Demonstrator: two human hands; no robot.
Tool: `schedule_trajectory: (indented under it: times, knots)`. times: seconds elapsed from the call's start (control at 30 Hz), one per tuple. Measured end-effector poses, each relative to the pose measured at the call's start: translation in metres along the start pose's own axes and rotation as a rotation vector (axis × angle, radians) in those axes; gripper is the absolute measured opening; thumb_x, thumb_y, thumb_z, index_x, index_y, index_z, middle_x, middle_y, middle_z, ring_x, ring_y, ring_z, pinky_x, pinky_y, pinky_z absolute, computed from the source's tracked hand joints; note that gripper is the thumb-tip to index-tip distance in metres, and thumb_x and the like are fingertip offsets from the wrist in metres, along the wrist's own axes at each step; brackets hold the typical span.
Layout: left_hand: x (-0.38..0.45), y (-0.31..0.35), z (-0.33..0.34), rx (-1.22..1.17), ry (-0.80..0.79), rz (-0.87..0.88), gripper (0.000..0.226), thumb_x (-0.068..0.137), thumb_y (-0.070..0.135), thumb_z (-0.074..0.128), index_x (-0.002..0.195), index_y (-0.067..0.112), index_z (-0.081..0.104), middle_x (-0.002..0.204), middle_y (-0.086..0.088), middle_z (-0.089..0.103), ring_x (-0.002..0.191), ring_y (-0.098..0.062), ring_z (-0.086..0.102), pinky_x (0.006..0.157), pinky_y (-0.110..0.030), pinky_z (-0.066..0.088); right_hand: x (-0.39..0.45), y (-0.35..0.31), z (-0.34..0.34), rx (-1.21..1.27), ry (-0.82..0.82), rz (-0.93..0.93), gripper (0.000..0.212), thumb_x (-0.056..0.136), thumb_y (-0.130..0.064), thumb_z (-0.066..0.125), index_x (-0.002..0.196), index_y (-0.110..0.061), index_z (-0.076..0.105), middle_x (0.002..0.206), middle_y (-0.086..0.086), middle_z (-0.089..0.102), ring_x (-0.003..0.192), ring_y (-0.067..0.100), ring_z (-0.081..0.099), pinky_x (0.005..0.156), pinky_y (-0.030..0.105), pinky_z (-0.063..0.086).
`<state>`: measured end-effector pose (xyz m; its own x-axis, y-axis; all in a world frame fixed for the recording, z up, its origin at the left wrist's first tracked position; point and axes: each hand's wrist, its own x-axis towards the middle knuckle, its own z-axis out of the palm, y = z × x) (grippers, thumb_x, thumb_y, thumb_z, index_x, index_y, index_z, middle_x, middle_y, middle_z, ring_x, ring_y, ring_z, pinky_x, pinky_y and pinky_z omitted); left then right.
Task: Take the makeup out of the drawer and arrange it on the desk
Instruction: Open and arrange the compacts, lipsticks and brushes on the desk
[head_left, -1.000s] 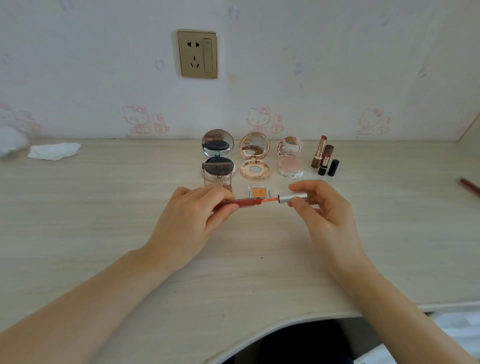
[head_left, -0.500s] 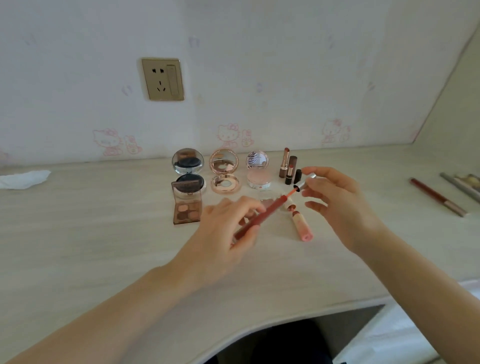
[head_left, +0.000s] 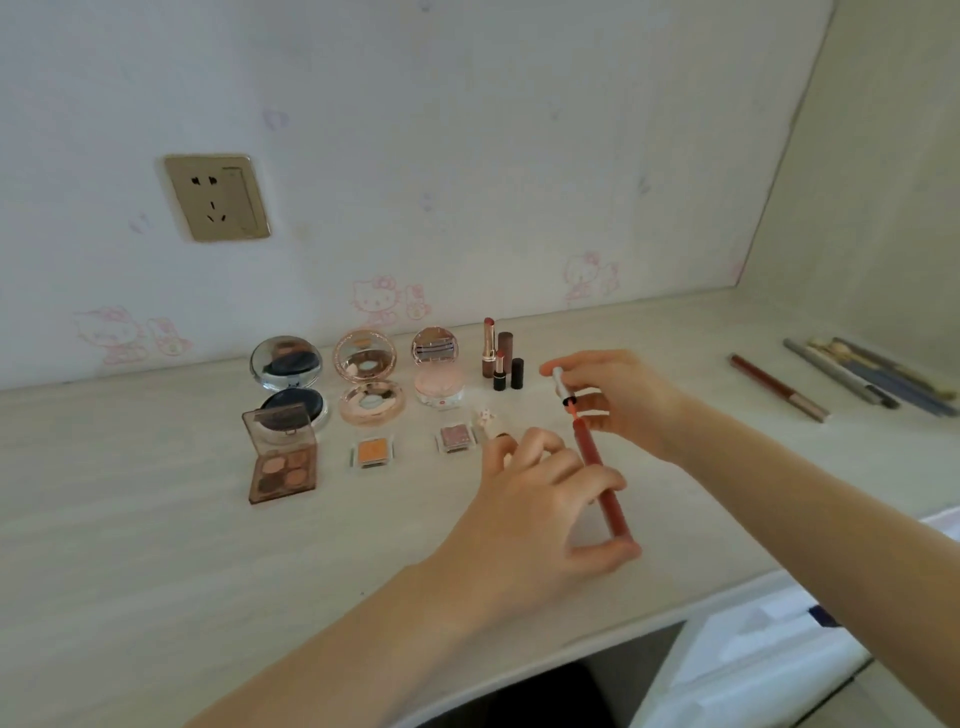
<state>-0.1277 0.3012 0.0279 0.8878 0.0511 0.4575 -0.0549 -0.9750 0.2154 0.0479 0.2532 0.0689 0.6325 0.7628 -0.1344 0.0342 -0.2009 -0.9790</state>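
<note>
Tube (head_left: 605, 486) swung upright | left hand (head_left: 540, 512) grips it | right hand (head_left: 621, 397) pinches cap (head_left: 561, 384)

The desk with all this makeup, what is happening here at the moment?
A person is opening a slim dark red lip gloss tube above the pale wooden desk. The left hand grips the tube, while the right hand pinches its silver cap, pulled out with the wand showing. Behind them, three round open compacts and small eyeshadow pans stand in rows.
</note>
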Motion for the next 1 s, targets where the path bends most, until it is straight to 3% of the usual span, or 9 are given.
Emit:
schedule_trajectory:
  times: [0.3,0.5,0.67,0.83,1.0]
  knots:
    - [-0.006,-0.012,0.008,0.132,0.014,-0.030,0.048,0.085,0.064,0.046,0.114,0.030,0.063,0.098,0.012,0.062,0.106,-0.015,0.045,0.089,-0.041,0.032,0.023,0.003,0.016,-0.160,-0.103,0.032,0.021,0.087,-0.009,0.057,0.099,-0.016,0.073,0.078,0.001,0.060,0.063,0.013,0.060,0.069,0.029,0.050]
    - [-0.004,-0.013,0.012,0.125,0.059,0.001,0.033,0.085,0.050,0.059,0.103,0.024,0.070,0.093,0.007,0.061,0.100,-0.019,0.052,0.093,-0.041,0.039,0.037,0.008,0.026,-0.281,-0.082,0.013,0.024,0.086,-0.005,0.052,0.098,-0.011,0.071,0.078,0.005,0.058,0.053,0.014,0.052,0.052,0.023,0.043]
    - [-0.003,-0.015,0.016,0.098,0.074,0.011,0.018,0.087,0.040,0.062,0.092,0.026,0.072,0.098,0.006,0.055,0.102,-0.018,0.051,0.094,-0.038,0.036,0.044,0.006,0.034,-0.381,-0.089,-0.011,0.022,0.084,-0.002,0.053,0.097,-0.008,0.069,0.073,0.006,0.058,0.053,0.016,0.053,0.044,0.021,0.037]
    - [-0.004,-0.020,0.017,0.027,0.091,0.011,0.014,0.088,0.034,0.064,0.092,0.025,0.074,0.094,0.009,0.059,0.097,-0.014,0.054,0.093,-0.035,0.035,0.048,0.006,0.043,-0.489,-0.093,-0.073,0.014,0.087,-0.009,0.057,0.096,-0.009,0.068,0.072,0.009,0.060,0.058,0.017,0.050,0.051,0.024,0.037]
    - [-0.004,-0.021,0.019,0.039,0.110,-0.012,0.012,0.088,0.033,0.063,0.088,0.025,0.073,0.094,0.009,0.059,0.095,-0.014,0.055,0.092,-0.035,0.031,0.052,0.008,0.047,-0.592,-0.033,-0.160,0.015,0.087,-0.013,0.060,0.097,-0.010,0.071,0.066,-0.005,0.057,0.060,0.011,0.052,0.056,0.020,0.040]
